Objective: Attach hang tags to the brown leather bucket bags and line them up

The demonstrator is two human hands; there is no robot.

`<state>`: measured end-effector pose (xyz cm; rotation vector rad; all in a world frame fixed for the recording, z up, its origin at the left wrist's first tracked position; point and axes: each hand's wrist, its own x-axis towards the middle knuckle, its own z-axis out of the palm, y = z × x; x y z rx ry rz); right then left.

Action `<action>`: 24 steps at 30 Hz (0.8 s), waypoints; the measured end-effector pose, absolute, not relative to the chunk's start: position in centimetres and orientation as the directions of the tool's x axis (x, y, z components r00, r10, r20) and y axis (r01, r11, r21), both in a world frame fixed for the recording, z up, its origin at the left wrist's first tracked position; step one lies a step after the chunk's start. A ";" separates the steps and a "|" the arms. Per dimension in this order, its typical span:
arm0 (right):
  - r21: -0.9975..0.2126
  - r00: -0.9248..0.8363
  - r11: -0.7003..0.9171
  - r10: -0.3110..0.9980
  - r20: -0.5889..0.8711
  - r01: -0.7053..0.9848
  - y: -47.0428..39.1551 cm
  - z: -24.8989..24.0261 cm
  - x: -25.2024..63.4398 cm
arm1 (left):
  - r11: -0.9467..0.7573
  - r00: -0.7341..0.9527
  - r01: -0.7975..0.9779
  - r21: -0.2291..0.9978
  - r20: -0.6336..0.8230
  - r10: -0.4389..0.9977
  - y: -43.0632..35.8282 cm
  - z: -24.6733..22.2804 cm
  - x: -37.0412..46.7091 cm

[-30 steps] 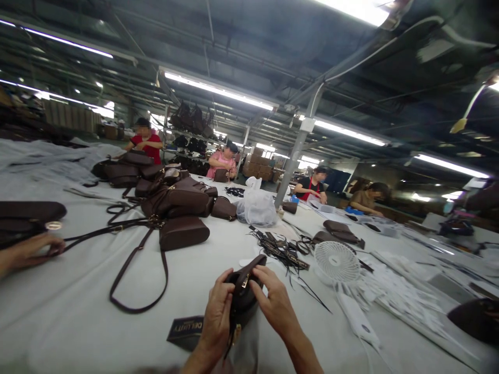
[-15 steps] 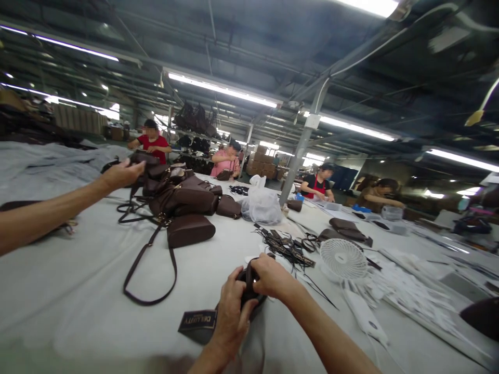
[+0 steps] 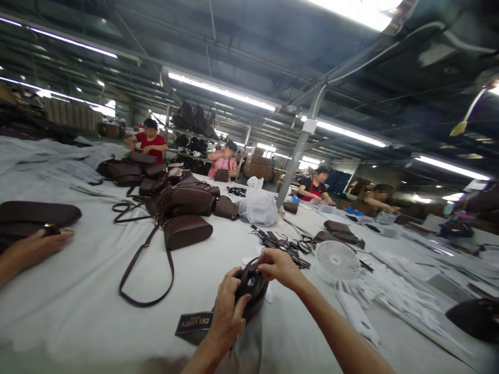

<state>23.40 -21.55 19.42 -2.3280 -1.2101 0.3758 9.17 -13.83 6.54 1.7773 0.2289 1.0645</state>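
A dark brown handbag (image 3: 255,307) stands on the table in front of me, its top opening facing up. My left hand (image 3: 228,306) grips its near left side, the thumb over the rim. At the far right of the opening, my right hand (image 3: 278,267) pinches the bag's top edge; the exact part between the fingertips is hard to make out. A dark brand tag (image 3: 194,323) with gold lettering sticks out left of my left wrist. Beyond the bag lies a heap of black cords with tags (image 3: 278,244).
A pile of brown bags (image 3: 187,200) spreads over the table ahead, with a long strap (image 3: 171,272) looping towards me. A co-worker's hand (image 3: 42,246) touches a bag (image 3: 41,214) at far left. To the right are a white fan (image 3: 337,259) and white strips (image 3: 405,291).
My right fingers have lifted slightly and the bag's opening shows more. The co-worker's hand has moved from the pile down to the left. The view has shifted a little.
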 end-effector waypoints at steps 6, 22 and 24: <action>-0.858 0.534 -0.340 0.840 -0.094 0.384 -20.9 17.0 22.3 | -0.454 0.606 -0.364 0.813 0.577 0.547 -13.4 7.0 9.5; -0.978 0.425 -0.194 0.893 -0.145 0.073 -21.6 16.5 20.1 | -0.305 0.678 -0.299 0.904 0.426 0.599 -13.7 4.8 8.6; -0.979 0.376 -0.187 0.915 -0.147 0.075 -21.3 16.6 19.2 | -0.318 0.691 -0.340 0.885 0.464 0.553 -13.5 5.5 8.3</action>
